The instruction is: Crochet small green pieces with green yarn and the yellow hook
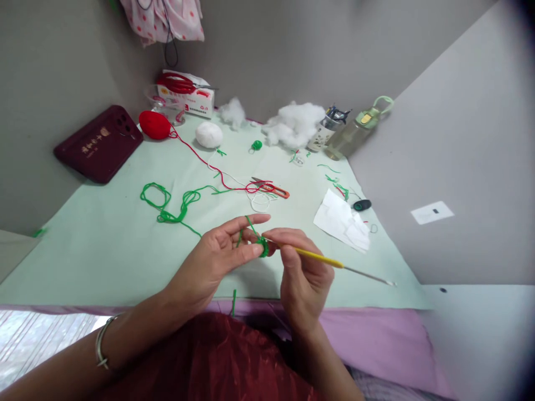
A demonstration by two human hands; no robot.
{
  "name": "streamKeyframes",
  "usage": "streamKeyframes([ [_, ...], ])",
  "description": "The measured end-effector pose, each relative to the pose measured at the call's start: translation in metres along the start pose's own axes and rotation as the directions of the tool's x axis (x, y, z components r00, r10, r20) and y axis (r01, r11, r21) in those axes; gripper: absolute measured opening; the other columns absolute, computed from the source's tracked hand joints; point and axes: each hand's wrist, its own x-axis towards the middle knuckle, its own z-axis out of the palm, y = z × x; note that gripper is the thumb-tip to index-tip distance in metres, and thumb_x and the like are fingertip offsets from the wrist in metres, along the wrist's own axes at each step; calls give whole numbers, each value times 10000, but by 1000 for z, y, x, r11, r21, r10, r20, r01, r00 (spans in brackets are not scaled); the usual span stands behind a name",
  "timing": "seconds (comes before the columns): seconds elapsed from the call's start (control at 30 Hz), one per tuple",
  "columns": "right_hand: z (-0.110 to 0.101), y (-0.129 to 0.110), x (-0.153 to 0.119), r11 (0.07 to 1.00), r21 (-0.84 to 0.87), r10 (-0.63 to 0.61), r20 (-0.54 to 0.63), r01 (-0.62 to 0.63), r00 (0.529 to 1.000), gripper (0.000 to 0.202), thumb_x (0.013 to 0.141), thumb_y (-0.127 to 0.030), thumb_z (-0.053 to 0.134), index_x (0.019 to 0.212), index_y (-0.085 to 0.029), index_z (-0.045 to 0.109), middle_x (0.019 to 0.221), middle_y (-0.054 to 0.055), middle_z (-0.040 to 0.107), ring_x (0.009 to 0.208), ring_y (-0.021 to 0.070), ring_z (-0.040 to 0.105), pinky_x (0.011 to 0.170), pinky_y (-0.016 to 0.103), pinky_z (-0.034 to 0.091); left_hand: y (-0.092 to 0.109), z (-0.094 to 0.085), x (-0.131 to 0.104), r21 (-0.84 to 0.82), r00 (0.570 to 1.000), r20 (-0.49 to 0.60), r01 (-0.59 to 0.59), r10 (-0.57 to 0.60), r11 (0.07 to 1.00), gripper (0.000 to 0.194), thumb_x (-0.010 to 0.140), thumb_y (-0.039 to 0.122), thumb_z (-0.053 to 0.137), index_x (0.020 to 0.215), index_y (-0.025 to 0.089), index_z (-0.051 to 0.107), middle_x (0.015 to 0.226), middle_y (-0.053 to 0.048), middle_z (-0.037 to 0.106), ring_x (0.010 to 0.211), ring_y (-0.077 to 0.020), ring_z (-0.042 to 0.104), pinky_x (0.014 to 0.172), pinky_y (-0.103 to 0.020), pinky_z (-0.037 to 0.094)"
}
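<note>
My left hand [228, 245] pinches a small green crochet piece [263, 247] between thumb and fingers, and green yarn [251, 224] runs up over its raised index finger. My right hand [305, 273] is closed round a crochet hook [320, 256] with a yellow grip. The hook's thin tip meets the crochet piece, while its other metal end points out to the lower right. A loose green yarn bundle [175, 214] lies on the table left of my hands, with a strand leading toward my left hand. Exact loops on the hook are too small to make out.
Orange-handled thread snips [271, 188] lie beyond my hands among red and white strands. Behind are a red yarn ball [154, 125], a white yarn ball [209, 135], stuffing [295, 123], a pen cup [321, 136] and a bottle [351, 133]. White paper [340, 220] lies right; a phone [100, 143] leans left.
</note>
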Motion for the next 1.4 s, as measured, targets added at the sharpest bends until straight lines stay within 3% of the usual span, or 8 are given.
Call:
streamKeyframes([
  [0.23,-2,4,-10,863,-407,-293,83,301,953,325,962,-110,650,1195,-302,770,1062,69,769,933,206,727,759,367,623,-3,-2,3,-92,992,31,123,-120,988,396,822,283,860,1206,205,804,616,80,469,532,-55,279,586,-201,360],
  [0.33,-5,2,-2,980,-178,-105,-48,95,993,241,1007,-140,589,1066,-274,781,861,25,733,775,164,684,688,330,577,1,-4,6,-151,987,43,161,-156,975,324,840,258,832,1154,180,824,615,92,426,526,-46,266,759,-240,478],
  [0.43,-5,1,4,994,71,85,-39,-82,996,203,1020,-204,592,976,-257,783,847,14,725,702,139,648,644,305,549,2,-4,5,-76,997,14,75,-75,994,308,832,228,836,1140,222,826,799,26,628,699,-86,524,863,-256,481],
  [0.83,-7,6,4,910,331,255,33,-251,966,212,1052,-278,560,970,-219,746,907,30,792,694,123,709,667,284,597,1,-5,3,13,999,19,27,-28,1000,334,856,225,828,1186,276,808,877,26,646,857,-106,573,855,-227,444],
  [1.03,-11,-3,-1,999,-37,-26,57,28,998,241,1048,-149,510,1095,-239,728,973,33,778,785,143,728,717,310,610,0,-6,-1,106,999,-8,-35,37,994,314,872,240,817,1180,299,807,848,37,636,831,-102,559,838,-227,443],
  [1.2,-7,4,-13,768,-464,-380,226,442,897,298,975,-82,611,1213,-223,720,1072,90,773,975,200,739,793,339,634,-4,-3,-1,94,995,-46,-79,84,992,399,822,229,871,1208,297,798,802,44,651,788,-99,573,804,-225,460],
  [1.3,-6,8,-16,690,-560,-413,216,459,885,350,952,-60,639,1225,-251,747,1109,89,755,1006,205,726,810,347,630,-3,-3,1,-66,997,5,73,-73,995,420,799,250,886,1209,255,798,818,23,673,787,-101,588,799,-227,476],
  [1.4,-6,5,-11,898,-357,-253,63,258,965,282,1000,-109,570,1146,-257,761,966,55,748,866,184,717,724,344,615,1,-5,3,-146,986,39,166,-161,975,368,807,237,860,1170,194,813,866,-12,688,856,-128,621,878,-262,498],
])
